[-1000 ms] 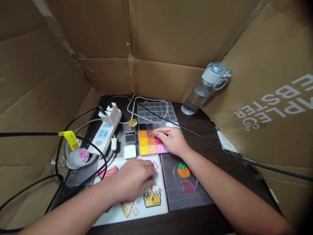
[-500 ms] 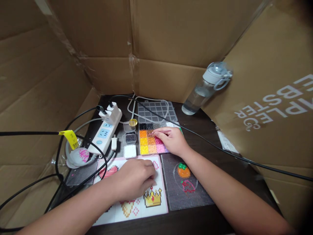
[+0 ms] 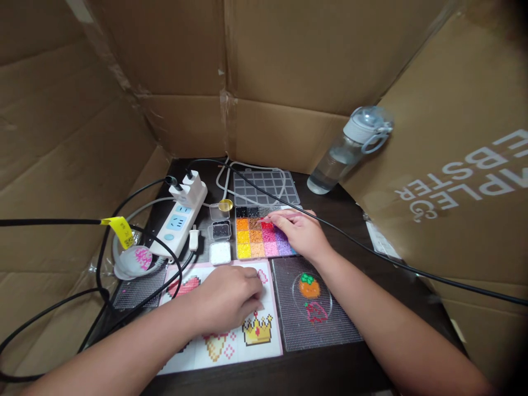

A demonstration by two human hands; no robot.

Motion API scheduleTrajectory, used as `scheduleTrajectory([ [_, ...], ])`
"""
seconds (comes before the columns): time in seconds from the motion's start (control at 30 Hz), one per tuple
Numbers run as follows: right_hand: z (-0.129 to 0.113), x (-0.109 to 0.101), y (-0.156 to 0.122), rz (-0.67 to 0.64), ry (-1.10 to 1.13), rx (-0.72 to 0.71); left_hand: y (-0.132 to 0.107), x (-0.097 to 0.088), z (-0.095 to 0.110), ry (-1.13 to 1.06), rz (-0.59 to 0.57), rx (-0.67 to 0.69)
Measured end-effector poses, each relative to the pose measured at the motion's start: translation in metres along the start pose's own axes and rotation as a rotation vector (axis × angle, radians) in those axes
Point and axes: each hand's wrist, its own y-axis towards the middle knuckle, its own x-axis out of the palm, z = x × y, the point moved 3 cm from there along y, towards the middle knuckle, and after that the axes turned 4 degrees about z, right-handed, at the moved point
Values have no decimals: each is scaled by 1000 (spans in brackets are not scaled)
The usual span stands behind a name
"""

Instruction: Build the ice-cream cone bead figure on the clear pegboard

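Note:
My right hand (image 3: 303,234) pinches slim pinkish tweezers (image 3: 284,216), their tip over the red and brown cells of a divided bead box (image 3: 243,236). Beads sorted by colour fill that box. My left hand (image 3: 237,297) rests on a printed pattern sheet (image 3: 270,355), its fingers curled and nothing visible in them. A crown, a heart and other pixel pictures show on the sheet. To its right lies a clear pegboard (image 3: 297,335) bearing an orange bead figure with a green top (image 3: 309,286) and a red bead outline (image 3: 317,312).
A white power strip (image 3: 177,223) with plugs and black cables lies left. Small boxes of black beads (image 3: 220,231) and white beads (image 3: 220,253) stand beside the bead box. Behind are its open lid (image 3: 266,188) and a water bottle (image 3: 342,148). Cardboard walls (image 3: 284,55) surround the table.
My right hand has shifted slightly right with the tweezers, uncovering more red, pink and purple cells. My left hand stays on the sheet. The view has shifted a little.

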Motion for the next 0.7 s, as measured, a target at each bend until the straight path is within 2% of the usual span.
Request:
scheduleTrajectory([
  [0.07,-3,-10,-1,26,71,12,0,0,0,-5,3,5],
  [0.17,-3,-26,-10,63,164,128,0,-1,-1,-5,16,7],
  [0.3,10,-50,-35,80,220,247,0,-4,2,28,-5,-22],
  [0.47,32,-82,-88,183,301,270,1,-5,3,25,-35,-54],
  [0.7,48,-107,-179,343,125,325,2,-2,1,10,-52,-54],
])
